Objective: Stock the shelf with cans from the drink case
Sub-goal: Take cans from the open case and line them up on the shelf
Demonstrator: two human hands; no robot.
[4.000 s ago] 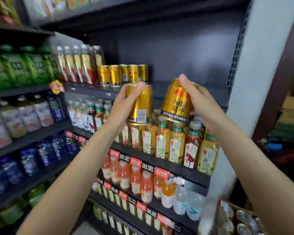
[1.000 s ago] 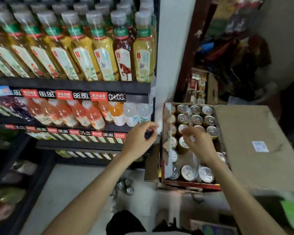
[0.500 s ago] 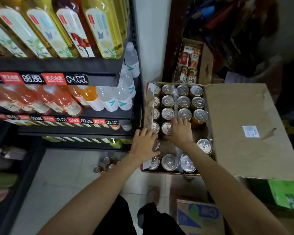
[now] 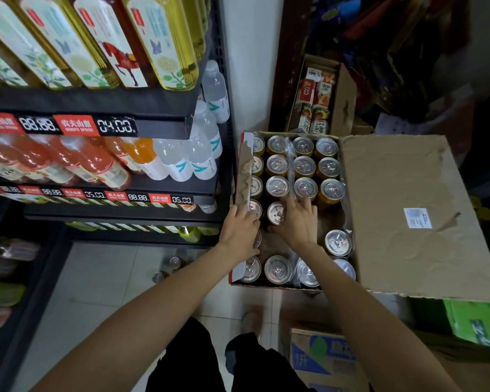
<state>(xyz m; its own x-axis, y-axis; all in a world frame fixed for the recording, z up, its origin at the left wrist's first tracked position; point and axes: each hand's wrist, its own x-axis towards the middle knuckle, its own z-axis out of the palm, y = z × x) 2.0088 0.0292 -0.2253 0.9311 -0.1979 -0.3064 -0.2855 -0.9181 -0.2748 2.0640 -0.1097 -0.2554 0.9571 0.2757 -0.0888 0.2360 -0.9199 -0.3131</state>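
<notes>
The open cardboard drink case (image 4: pixel 408 207) stands on the floor right of the shelf unit (image 4: pixel 96 101). It holds several gold cans with silver tops (image 4: pixel 277 165), and there are gaps in its middle rows. My left hand (image 4: pixel 239 236) is down in the case's left column beside the torn flap (image 4: pixel 244 171), fingers curled over a can that is mostly hidden under it. My right hand (image 4: pixel 299 224) grips a can (image 4: pixel 276 213) in the fourth row, thumb on its near side and fingers on its right. The shelf where the gold cans stand is out of view.
Tea, juice and water bottles (image 4: pixel 181 162) fill the dark shelves on the left. A box of snack packets (image 4: pixel 314 100) sits behind the case. A blue-printed carton (image 4: pixel 323 355) and a green carton (image 4: pixel 475 321) lie near my feet. Loose cans (image 4: pixel 167 270) lie under the bottom shelf.
Four seconds ago both hands held gold cans up at the top shelf. My view has since dropped to the case and both empty hands have gone down onto cans inside it.
</notes>
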